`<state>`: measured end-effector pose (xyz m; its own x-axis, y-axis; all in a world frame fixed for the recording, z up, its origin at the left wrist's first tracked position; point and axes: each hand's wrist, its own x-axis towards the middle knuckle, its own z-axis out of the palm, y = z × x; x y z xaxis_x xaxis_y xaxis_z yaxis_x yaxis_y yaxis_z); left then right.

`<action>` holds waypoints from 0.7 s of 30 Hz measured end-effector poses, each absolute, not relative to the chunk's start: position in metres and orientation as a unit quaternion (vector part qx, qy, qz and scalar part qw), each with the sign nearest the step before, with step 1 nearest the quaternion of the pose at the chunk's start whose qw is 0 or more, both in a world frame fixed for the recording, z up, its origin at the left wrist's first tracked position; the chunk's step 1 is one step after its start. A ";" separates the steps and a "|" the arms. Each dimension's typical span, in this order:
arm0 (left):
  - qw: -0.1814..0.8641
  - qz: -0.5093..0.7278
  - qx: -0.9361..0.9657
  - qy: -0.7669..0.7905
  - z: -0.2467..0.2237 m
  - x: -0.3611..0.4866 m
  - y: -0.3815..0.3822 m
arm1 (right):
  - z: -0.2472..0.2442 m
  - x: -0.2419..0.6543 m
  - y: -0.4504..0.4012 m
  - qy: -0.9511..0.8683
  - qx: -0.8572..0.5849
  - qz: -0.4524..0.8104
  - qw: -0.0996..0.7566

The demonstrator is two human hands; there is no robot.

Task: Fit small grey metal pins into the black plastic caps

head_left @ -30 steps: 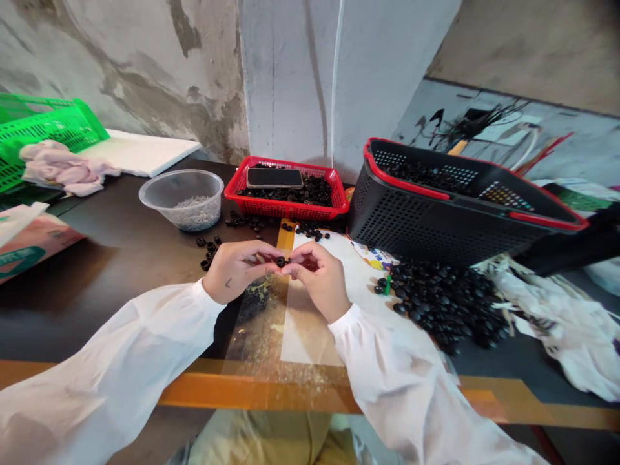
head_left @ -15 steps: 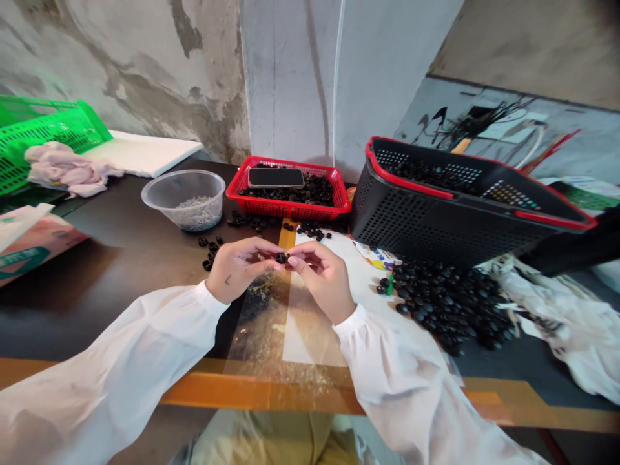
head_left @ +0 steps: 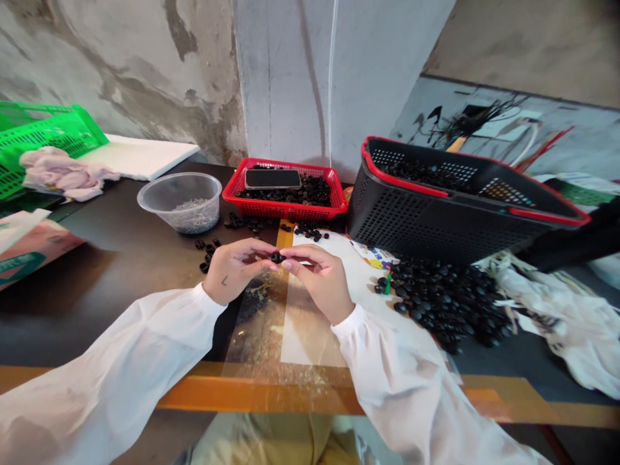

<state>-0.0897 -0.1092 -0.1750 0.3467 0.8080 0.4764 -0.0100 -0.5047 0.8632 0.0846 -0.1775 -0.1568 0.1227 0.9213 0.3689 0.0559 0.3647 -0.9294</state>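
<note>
A small round black part is pinched between the fingertips of both hands, above the middle of the table. My left hand grips it from the left with thumb and forefinger. From the right, my right hand closes on it the same way. What kind of part it is, I cannot make out. Beneath the hands lie clear film and a white sheet on the table. Loose black parts sit just beyond my left hand, and a large heap of similar black pieces lies to the right.
A clear plastic bowl holds small metallic pieces. Behind the hands, a red basket contains black parts with a phone on top. A tall black basket stands right; a tissue pack and green crate are left.
The view has shifted slightly. Both hands still hold the black part, which has turned a little between the fingertips.
</note>
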 end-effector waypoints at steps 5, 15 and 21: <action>0.424 0.491 0.709 0.277 -0.177 -0.089 -0.109 | -0.159 0.083 -0.176 -0.512 -0.445 0.396 0.619; 0.423 0.488 0.708 0.286 -0.183 -0.090 -0.105 | -0.158 0.083 -0.177 -0.536 -0.441 0.347 0.631; 0.428 0.489 0.702 0.292 -0.184 -0.090 -0.105 | -0.157 0.086 -0.176 -0.548 -0.442 0.370 0.607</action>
